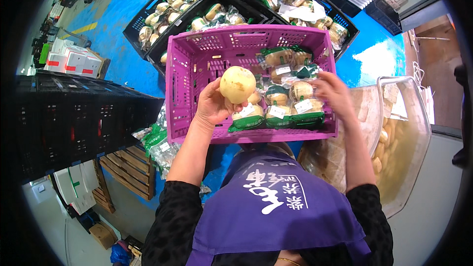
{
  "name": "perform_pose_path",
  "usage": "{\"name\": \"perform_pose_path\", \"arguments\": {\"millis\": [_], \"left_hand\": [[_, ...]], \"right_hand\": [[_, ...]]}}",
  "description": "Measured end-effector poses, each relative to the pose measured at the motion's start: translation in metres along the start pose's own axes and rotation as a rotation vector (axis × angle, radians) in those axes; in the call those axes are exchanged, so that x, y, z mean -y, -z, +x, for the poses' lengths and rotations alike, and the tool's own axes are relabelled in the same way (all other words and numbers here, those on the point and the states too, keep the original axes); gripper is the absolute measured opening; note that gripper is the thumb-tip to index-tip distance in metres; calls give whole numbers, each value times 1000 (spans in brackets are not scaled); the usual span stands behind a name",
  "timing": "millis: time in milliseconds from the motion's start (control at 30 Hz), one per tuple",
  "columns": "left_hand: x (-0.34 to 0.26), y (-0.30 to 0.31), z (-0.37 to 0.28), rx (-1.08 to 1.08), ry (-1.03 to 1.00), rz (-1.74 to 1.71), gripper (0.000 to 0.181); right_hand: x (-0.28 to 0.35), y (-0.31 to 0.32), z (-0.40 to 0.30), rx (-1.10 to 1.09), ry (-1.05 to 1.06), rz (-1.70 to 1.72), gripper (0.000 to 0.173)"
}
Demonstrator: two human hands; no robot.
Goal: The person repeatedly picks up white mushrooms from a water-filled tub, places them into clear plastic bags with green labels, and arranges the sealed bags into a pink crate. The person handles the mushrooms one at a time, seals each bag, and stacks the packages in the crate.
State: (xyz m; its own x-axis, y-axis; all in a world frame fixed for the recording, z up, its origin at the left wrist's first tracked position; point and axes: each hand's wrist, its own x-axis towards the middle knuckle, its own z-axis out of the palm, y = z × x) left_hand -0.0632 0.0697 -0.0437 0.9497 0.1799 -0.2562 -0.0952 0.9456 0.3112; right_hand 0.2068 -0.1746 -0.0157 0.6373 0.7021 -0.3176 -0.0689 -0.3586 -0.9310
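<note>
My left hand (210, 105) holds a round, pale-yellow root vegetable (237, 84) with brownish patches, above the left half of a purple plastic crate (192, 48). Within the crate's right half lie several clear-and-green plastic bags of similar vegetables; one front bag (279, 114) bears a white label. My right hand (334, 92) is blurred by motion over the crate's right side, near a bag (302, 90). Its fingers are bent, and whether they touch that bag cannot be made out.
Black crates of bagged vegetables stand beyond, one at the left (162, 14) and one at the right (299, 7). A water-filled tub (402, 155) with vegetables sits to my right. Stacked black crates (85, 125), plastic bags (160, 146) and a wooden pallet (129, 171) are on my left.
</note>
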Motion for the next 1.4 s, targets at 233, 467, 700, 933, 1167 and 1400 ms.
{"name": "perform_pose_path", "arguments": {"millis": [233,467,700,933,1167,1400], "left_hand": [[-5,-6,-53,-10,-14,72,58],[-7,12,-76,-241,38,365,64],[-6,3,-79,-294,-312,833,45],[-15,9,-83,-134,-115,420,50],[-16,-1,-99,-271,-204,494,56],[-28,20,-144,-414,-418,428,49]], "right_hand": [[57,-155,-11,595,317,-34,79],[44,-202,-11,704,287,91,60],[32,-208,-14,505,-163,247,44],[40,-203,-29,495,-134,326,45],[30,-212,-19,582,-167,355,43],[43,-265,-21,779,-106,232,46]]}}
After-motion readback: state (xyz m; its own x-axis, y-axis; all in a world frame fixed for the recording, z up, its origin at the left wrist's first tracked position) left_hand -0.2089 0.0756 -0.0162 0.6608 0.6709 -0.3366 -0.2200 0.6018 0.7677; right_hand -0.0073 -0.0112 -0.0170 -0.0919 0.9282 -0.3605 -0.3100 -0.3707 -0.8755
